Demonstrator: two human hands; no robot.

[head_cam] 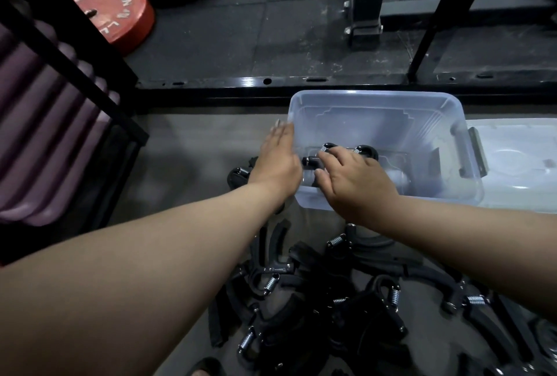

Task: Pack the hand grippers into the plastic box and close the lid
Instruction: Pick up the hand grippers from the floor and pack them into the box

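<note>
left hand (pixel 278 161): fingers straight, steadying the plastic box (pixel 422 122).
right hand (pixel 358 183): fingers curled on a hand gripper (pixel 327 148).
risk: springs may snag, jamming the lid (pixel 521 161).

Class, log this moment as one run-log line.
left hand: flat on clear plastic box wall | right hand: setting black spring hand grippers inside | pile of grippers: unpacked | translucent lid: off
</note>
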